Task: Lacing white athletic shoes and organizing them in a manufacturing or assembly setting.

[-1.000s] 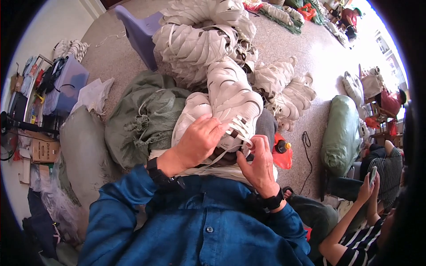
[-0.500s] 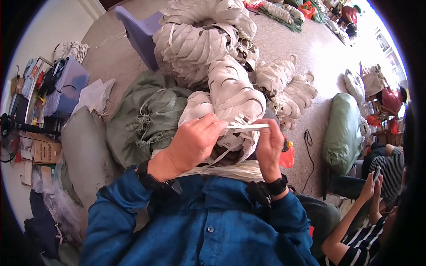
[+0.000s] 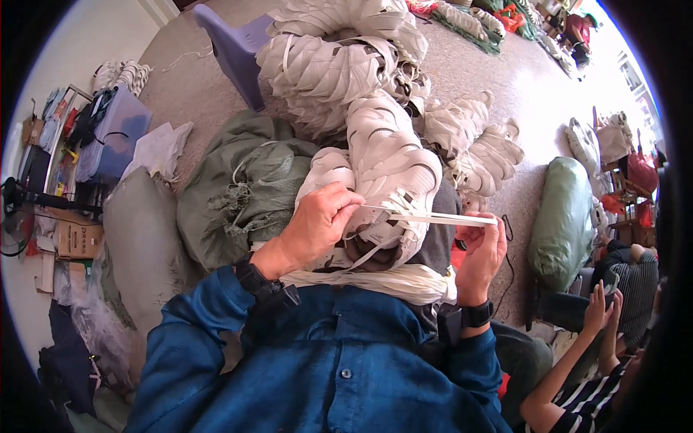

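A white shoe upper (image 3: 398, 172) lies on my lap, its collar opening toward me and its eyelets partly threaded. A flat white shoelace (image 3: 449, 219) runs taut from the eyelets toward the right. My right hand (image 3: 482, 252) is closed on this lace, pinching it between thumb and fingers. Left of the eyelets, my left hand (image 3: 317, 222) pinches a thin white strand, seemingly another part of the lace. A second white upper (image 3: 328, 172) sits beside the first, just beyond my left hand. Across my lap lies a bundle of loose cream-white laces (image 3: 404, 284).
Stacked white uppers (image 3: 328, 72) rise ahead, with more uppers (image 3: 491, 155) to their right. Green sacks (image 3: 238, 180) lie at left beside a grey sack (image 3: 150, 238). A purple chair (image 3: 234, 54) stands beyond. At right are a green bundle (image 3: 561, 220) and a seated person's hands (image 3: 603, 310) holding a phone.
My right hand has moved right, away from the shoe upper, drawing out a longer stretch of shoelace. My left hand stays near the eyelets. The whole view has shifted slightly.
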`<action>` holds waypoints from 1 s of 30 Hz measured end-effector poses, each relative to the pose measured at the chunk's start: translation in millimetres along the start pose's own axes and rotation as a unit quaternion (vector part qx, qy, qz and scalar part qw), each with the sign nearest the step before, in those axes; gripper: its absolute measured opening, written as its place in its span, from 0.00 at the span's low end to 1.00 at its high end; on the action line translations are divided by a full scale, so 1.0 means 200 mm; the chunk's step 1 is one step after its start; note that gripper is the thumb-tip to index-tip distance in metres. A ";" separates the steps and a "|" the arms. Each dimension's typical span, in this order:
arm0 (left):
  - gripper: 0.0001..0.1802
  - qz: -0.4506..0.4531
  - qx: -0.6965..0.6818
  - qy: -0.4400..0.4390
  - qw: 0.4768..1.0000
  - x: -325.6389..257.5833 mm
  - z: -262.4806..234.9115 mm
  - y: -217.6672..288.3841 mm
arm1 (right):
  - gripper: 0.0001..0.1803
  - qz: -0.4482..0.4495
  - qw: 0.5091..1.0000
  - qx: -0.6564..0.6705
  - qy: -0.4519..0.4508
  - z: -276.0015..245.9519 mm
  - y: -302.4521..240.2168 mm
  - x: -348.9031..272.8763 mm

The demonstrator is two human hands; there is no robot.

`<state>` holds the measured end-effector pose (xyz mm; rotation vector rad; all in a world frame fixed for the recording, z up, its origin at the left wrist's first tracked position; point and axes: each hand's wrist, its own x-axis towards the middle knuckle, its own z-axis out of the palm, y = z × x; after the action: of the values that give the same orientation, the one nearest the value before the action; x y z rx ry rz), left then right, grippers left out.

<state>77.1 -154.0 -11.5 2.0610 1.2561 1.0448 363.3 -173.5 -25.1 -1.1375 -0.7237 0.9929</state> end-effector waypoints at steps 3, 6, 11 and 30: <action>0.06 0.055 0.089 0.027 0.994 0.03 -0.02 -0.01 | 0.12 0.022 0.999 -0.018 -0.022 -0.04 0.00 0.00; 0.05 0.009 0.056 0.006 0.998 0.05 -0.04 0.04 | 0.10 0.065 0.994 -0.067 -0.053 -0.05 -0.03 0.00; 0.06 -0.194 -0.178 -0.071 0.962 0.08 -0.02 0.11 | 0.11 0.091 0.981 -0.131 -0.113 -0.06 -0.04 -0.01; 0.14 0.133 0.200 0.044 0.970 -0.06 0.10 0.08 | 0.14 -0.335 0.752 -0.493 -0.281 0.38 0.01 -0.22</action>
<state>98.7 -172.6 -15.2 2.5716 1.3492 1.0747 278.5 -184.3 -5.1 -1.2617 -2.1533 0.2376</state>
